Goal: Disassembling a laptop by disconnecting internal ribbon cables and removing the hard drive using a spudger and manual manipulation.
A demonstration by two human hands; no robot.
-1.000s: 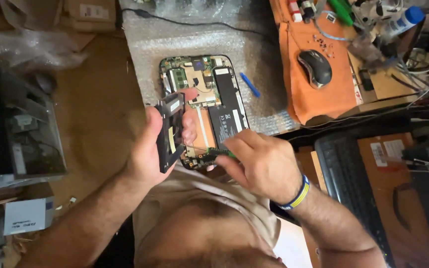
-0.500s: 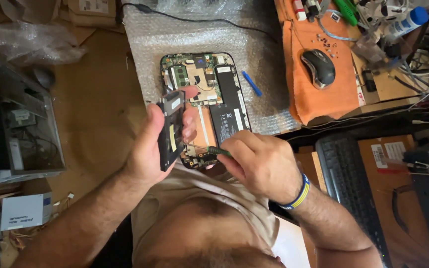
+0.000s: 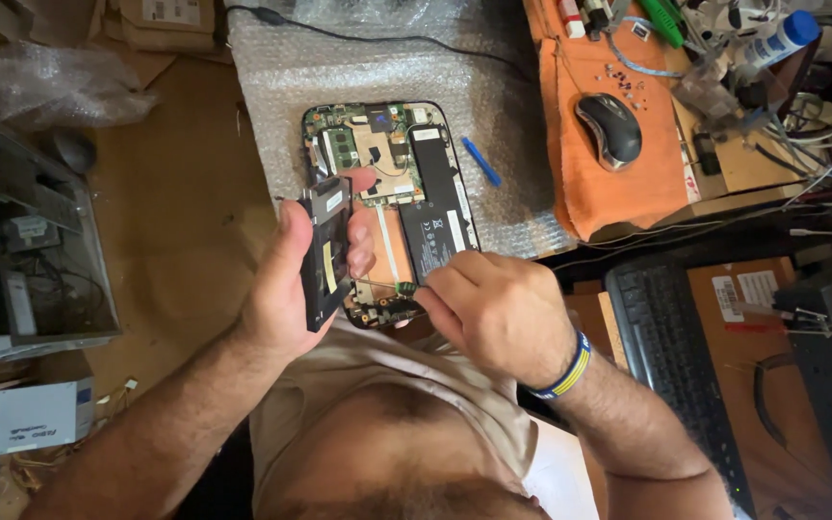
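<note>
Setting: cluttered repair bench of bare wood (image 3: 166,193), seen from above, with a sheet of bubble wrap (image 3: 281,87) laid as padding under the work.

Opened device: small laptop or tablet base (image 3: 392,193) with its cover off, green circuit boards and a black battery exposed; it lies on the bubble wrap just ahead of both hands, its near edge touching the fingers.

Left hand (image 3: 286,284): closed in a grip around a flat black drive-like module (image 3: 325,250), thumb on one face and fingers on the other, holding it upright on edge, lifted off the device, probably to keep it clear of the bay beneath.

Right hand (image 3: 493,308): fingertips pinched together on a small green-handled screwdriver (image 3: 406,287), the tip pointing toward the device's near edge just beside the left hand's fingers; wrist carries a blue and yellow band.

Beyond the right hand: blue pen-like tool (image 3: 481,162) lying on the bubble wrap beside the device.

Farther right: orange cloth (image 3: 580,183) carrying a grey mouse (image 3: 609,130) and what look like loose screws, apparently kept there so they do not roll away.

Right of the right forearm: black keyboard (image 3: 676,366), lower down.

Left of the left hand: open computer case (image 3: 26,250), well apart.
</note>
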